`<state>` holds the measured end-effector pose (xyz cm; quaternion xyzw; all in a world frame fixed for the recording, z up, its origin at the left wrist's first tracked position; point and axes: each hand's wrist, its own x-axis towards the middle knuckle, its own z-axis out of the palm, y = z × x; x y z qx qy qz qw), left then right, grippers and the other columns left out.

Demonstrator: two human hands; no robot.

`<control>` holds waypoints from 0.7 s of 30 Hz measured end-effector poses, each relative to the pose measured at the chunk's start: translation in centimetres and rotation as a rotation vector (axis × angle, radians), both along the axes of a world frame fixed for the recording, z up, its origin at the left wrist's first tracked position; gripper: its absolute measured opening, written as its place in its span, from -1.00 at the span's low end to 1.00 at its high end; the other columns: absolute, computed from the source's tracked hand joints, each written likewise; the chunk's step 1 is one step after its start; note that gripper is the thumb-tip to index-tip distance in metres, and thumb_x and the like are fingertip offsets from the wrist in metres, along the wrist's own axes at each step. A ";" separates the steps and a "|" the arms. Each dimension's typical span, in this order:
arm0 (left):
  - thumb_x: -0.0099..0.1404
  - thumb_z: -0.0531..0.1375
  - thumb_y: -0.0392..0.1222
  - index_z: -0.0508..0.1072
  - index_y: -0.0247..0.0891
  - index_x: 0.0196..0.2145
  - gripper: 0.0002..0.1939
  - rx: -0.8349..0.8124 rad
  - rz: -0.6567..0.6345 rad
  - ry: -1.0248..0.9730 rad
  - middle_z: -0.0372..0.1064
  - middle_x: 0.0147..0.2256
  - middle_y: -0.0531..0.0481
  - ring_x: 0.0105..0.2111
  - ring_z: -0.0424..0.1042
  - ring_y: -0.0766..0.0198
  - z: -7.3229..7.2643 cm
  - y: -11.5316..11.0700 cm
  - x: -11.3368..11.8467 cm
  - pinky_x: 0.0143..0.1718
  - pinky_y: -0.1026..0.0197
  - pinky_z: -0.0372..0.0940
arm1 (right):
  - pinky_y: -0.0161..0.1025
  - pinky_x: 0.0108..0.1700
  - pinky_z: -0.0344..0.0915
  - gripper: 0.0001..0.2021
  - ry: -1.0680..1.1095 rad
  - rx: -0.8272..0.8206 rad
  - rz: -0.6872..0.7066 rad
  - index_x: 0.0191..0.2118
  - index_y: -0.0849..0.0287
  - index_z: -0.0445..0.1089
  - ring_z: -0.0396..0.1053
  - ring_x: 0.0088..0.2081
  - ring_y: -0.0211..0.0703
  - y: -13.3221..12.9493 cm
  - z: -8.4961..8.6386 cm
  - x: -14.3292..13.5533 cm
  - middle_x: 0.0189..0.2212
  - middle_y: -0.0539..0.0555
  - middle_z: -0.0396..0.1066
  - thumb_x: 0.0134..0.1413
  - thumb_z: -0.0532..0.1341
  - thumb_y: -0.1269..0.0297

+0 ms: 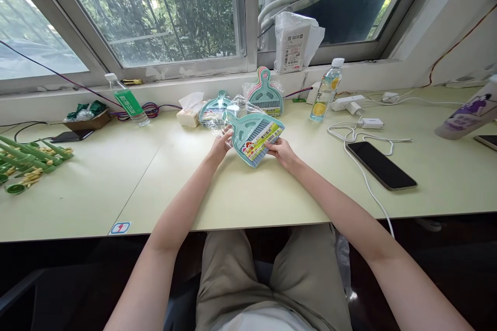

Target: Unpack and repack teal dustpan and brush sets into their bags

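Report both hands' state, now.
Left hand: holding the teal dustpan-and-brush set near its handle end.
Right hand: holding the same set's wide end.

Two hands [221,145] [282,153]; at least three dustpans [245,125] [220,102] [264,95]; two clear bottles [129,101] [327,90]; one cardboard tray [92,121].

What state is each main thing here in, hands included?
Dustpan: held two-handed, tilted
Left hand: gripping
Right hand: gripping
Rear right dustpans: stacked
Green-label bottle: standing, capped
Orange-slice bottle: standing, capped
Small tissue pack: open, tissue sticking out
Near phone: flat, screen dark
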<state>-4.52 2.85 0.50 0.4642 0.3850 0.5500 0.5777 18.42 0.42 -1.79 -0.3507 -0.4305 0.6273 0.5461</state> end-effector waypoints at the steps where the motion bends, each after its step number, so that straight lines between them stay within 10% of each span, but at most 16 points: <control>1: 0.09 0.32 -0.08 0.34 -0.17 0.11 -0.39 -0.013 -0.004 0.002 0.53 -0.18 -0.01 -0.19 0.52 0.21 -0.1 0.0 0.1 -0.12 0.16 0.40 | 0.03 0.06 0.46 -0.79 0.001 0.001 -0.004 -0.27 0.20 0.47 0.53 -0.16 -0.06 0.0 -0.1 -0.1 -0.19 0.10 0.57 -0.11 0.41 0.40; 9: 0.13 0.35 -0.11 0.48 -0.31 -0.14 -0.64 -0.143 -0.225 0.039 0.54 -0.19 -0.14 -0.20 0.53 0.13 -1.5 -1.5 2.6 -0.06 0.06 0.41 | 0.06 0.08 0.43 -0.80 0.037 -0.020 -0.115 -0.31 0.19 0.44 0.52 -0.14 -0.04 0.0 0.2 0.0 -0.23 0.09 0.57 -0.13 0.41 0.41; 21: 0.02 0.40 0.04 0.42 -0.23 -0.03 -0.42 -0.038 -0.185 0.125 0.49 -0.05 -0.15 -0.08 0.49 0.04 -0.6 -2.9 4.2 -0.10 0.07 0.40 | 0.01 0.09 0.44 -0.82 0.072 -0.002 -0.171 -0.30 0.18 0.43 0.51 -0.11 -0.05 -0.2 0.6 -0.1 -0.24 0.06 0.57 -0.09 0.37 0.43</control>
